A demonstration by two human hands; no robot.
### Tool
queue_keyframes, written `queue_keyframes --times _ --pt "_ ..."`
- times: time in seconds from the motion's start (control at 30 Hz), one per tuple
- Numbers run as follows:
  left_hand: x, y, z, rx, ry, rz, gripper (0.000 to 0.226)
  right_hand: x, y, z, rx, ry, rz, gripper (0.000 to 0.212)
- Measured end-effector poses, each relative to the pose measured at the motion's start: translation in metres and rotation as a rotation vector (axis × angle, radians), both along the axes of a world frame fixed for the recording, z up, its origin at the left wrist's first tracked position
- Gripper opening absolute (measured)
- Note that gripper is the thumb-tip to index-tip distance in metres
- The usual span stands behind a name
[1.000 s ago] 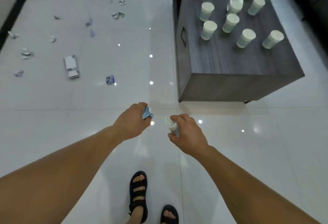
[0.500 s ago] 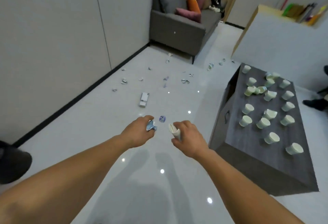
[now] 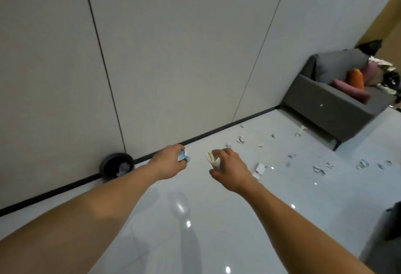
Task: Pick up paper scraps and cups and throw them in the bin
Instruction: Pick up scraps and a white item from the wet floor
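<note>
Blue-printed paper scrap [image 3: 183,156], crumpled, is pinched in the curled fingers of the left hand [image 3: 168,164]. A pale paper cup [image 3: 213,161], squashed at the mouth, is gripped by the right hand [image 3: 233,169], whose fingers wrap round its lower half. Both hands are held out above the floor [image 3: 217,219], apart from each other.

Step in hand, as judged: carrying a load to the bin [image 3: 103,166], which stands on the floor against the wall, left of and beyond the left hand, with some paper inside.

Orientation: the cup's long axis is near upright and slightly tilted, mouth up and away from the person, base hidden in the palm. The scrap shows no clear long axis.

The next move calls for bringing both hands leftward over the bin's open top, then loosening the fingers. Light paper may drift, so release close above the rim seems wise.

More scattered scraps [image 3: 319,169] lie on the floor to the right, toward the sofa [image 3: 325,109], so much of the task likely remains.
</note>
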State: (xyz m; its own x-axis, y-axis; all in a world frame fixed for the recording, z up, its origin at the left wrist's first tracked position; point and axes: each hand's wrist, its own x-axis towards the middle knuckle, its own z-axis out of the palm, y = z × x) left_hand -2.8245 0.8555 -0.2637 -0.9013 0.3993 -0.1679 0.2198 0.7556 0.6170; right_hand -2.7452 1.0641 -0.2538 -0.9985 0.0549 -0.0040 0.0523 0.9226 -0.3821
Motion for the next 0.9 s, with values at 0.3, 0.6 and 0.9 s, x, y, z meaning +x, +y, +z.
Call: queue_keyframes --times 0.3,0.6,0.9 --pt "-0.091 -0.130 -0.007 -0.002 -0.017 0.216 0.041 -0.143 -0.105 -0.002 0.012 0.006 0.212 0.056" --pt "-0.207 -0.204 -0.020 -0.125 -0.053 0.431 0.048 -0.309 -0.184 -0.032 -0.076 -0.029 0.419 0.059" --pt "-0.300 -0.254 -0.084 -0.136 -0.196 0.466 0.026 -0.426 -0.250 -0.096 -0.058 -0.221 0.521 0.058"
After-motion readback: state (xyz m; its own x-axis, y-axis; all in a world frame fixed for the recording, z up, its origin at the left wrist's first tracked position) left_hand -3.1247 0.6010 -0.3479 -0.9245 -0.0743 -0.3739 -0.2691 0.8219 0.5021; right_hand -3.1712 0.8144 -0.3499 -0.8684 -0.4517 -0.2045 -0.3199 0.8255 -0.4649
